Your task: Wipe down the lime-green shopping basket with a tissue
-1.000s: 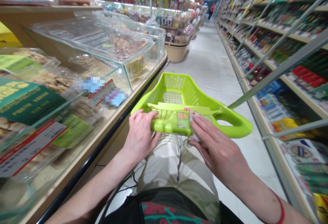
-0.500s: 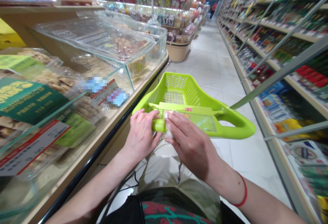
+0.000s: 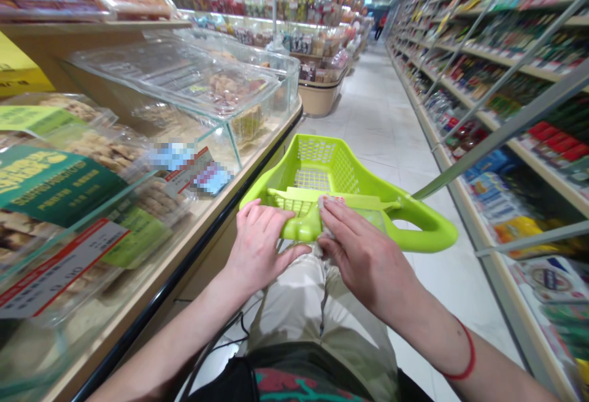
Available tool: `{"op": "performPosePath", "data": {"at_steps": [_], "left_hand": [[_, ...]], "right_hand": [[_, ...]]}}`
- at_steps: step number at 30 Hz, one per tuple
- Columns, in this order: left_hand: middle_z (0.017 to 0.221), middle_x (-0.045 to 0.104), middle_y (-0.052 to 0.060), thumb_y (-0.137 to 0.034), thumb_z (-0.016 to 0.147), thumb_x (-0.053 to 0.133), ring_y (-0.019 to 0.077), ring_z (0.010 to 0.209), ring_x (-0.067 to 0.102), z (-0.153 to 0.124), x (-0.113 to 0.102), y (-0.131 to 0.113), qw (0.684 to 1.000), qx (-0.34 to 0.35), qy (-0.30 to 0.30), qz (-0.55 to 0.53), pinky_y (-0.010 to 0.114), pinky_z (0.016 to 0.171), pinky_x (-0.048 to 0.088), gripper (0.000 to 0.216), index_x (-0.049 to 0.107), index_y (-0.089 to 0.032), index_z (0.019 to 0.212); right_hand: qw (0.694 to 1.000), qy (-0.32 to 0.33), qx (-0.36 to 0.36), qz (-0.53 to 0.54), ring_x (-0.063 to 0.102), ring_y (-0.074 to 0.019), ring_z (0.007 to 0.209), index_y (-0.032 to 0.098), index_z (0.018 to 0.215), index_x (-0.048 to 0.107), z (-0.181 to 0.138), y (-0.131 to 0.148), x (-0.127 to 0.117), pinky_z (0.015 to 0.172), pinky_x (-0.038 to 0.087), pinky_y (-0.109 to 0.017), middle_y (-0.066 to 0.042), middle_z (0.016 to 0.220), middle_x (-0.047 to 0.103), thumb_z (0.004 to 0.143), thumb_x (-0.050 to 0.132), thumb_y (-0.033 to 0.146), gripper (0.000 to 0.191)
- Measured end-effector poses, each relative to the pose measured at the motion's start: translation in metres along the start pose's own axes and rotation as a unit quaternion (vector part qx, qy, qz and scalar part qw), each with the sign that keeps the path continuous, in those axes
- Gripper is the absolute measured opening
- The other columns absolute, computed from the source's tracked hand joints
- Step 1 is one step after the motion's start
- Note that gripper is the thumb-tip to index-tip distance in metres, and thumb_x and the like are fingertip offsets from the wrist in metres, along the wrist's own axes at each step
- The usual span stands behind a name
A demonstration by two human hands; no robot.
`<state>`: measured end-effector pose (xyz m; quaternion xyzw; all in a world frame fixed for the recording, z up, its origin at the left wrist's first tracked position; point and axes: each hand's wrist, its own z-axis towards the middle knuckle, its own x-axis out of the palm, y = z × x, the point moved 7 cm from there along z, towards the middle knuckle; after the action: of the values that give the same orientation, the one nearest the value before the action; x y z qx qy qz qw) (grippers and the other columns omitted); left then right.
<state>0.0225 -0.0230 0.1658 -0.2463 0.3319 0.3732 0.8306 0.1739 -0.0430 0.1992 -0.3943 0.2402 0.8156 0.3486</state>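
A lime-green plastic shopping cart [image 3: 329, 150] stands straight in front of me. On the left part of its handle [image 3: 304, 225] rests my left hand [image 3: 257, 242], fingers over the top and thumb below the bar. My right hand [image 3: 356, 230] is closed around a white crumpled wipe [image 3: 323, 205], which is pressed against the handle near its middle. The fingers cover much of the wipe and part of the clear panel behind it. A red cord [image 3: 469, 353] circles my right wrist.
At the left, a glass-sided counter [image 3: 232, 144] carries packaged baked goods and price cards [image 3: 69, 267]. Stocked shelves [image 3: 543, 144] with slanting metal bars line the right. A rounded display stand [image 3: 319, 95] sits ahead, and a person [image 3: 380, 26] is far down the tiled aisle.
My right hand and the wipe have slid right along the handle, widening the gap to my left hand. More of the green bar shows between them. The left hand has barely moved.
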Motion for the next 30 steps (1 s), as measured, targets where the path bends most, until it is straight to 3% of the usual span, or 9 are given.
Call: {"op": "performPosePath", "data": {"at_steps": [7,11,16,21,26,30], "left_hand": [[0.095,0.07,0.004,-0.046,0.085,0.07,0.0239,0.094,0.061,0.0,0.002,0.002,1.0,-0.003,0.0,0.004,0.047,0.103,0.039,0.037,0.061,-0.021,0.11],[0.093,0.069,0.003,-0.037,0.084,0.07,0.0235,0.093,0.061,0.001,0.001,0.002,1.0,-0.006,0.0,0.006,0.046,0.101,0.04,0.031,0.061,-0.021,0.109],[0.094,0.069,0.004,-0.035,0.087,0.065,0.0234,0.094,0.06,0.001,0.001,0.003,1.0,-0.008,0.002,0.003,0.046,0.102,0.04,0.026,0.059,-0.021,0.109],[0.093,0.069,0.004,-0.034,0.085,0.067,0.0234,0.093,0.06,0.002,0.0,0.002,1.0,-0.005,-0.004,0.005,0.046,0.101,0.04,0.028,0.059,-0.022,0.109],[0.094,0.069,0.004,-0.034,0.086,0.066,0.0233,0.094,0.06,0.002,-0.001,0.001,1.0,-0.006,-0.004,0.001,0.046,0.102,0.039,0.027,0.059,-0.021,0.109],[0.094,0.069,0.004,-0.038,0.088,0.066,0.0231,0.094,0.06,0.002,0.0,0.001,1.0,-0.004,-0.001,0.0,0.045,0.103,0.038,0.028,0.059,-0.021,0.109]], "right_hand": [[0.997,0.051,0.056,0.009,0.071,-0.025,0.11,0.016,0.102,0.071,0.039,-0.018,0.021,0.094,0.06,-0.041,-0.013,0.117,0.075,0.098,0.049,0.02,0.023],[0.998,0.02,0.055,0.006,0.068,-0.0263,0.117,0.015,0.111,0.071,0.032,-0.01,0.017,0.1,0.058,-0.043,-0.015,0.122,0.073,0.098,0.05,0.02,0.025],[0.999,-0.02,0.031,0.003,0.055,-0.028,0.135,0.007,0.132,0.061,0.001,0.017,0.01,0.113,0.049,-0.046,-0.02,0.142,0.059,0.097,0.05,0.014,0.037],[0.997,-0.049,-0.005,-0.058,0.058,-0.0298,0.131,0.002,0.129,0.062,-0.016,0.036,0.007,0.11,0.053,-0.044,-0.022,0.139,0.06,0.096,0.053,0.012,0.036],[0.998,-0.024,0.019,-0.046,0.058,-0.0293,0.132,0.001,0.13,0.062,-0.004,0.026,0.01,0.111,0.051,-0.043,-0.022,0.139,0.06,0.096,0.05,0.012,0.037],[0.998,0.017,0.063,-0.017,0.065,-0.0273,0.122,0.009,0.119,0.069,0.02,0.005,0.014,0.107,0.054,-0.041,-0.017,0.129,0.069,0.096,0.052,0.017,0.029]]}}
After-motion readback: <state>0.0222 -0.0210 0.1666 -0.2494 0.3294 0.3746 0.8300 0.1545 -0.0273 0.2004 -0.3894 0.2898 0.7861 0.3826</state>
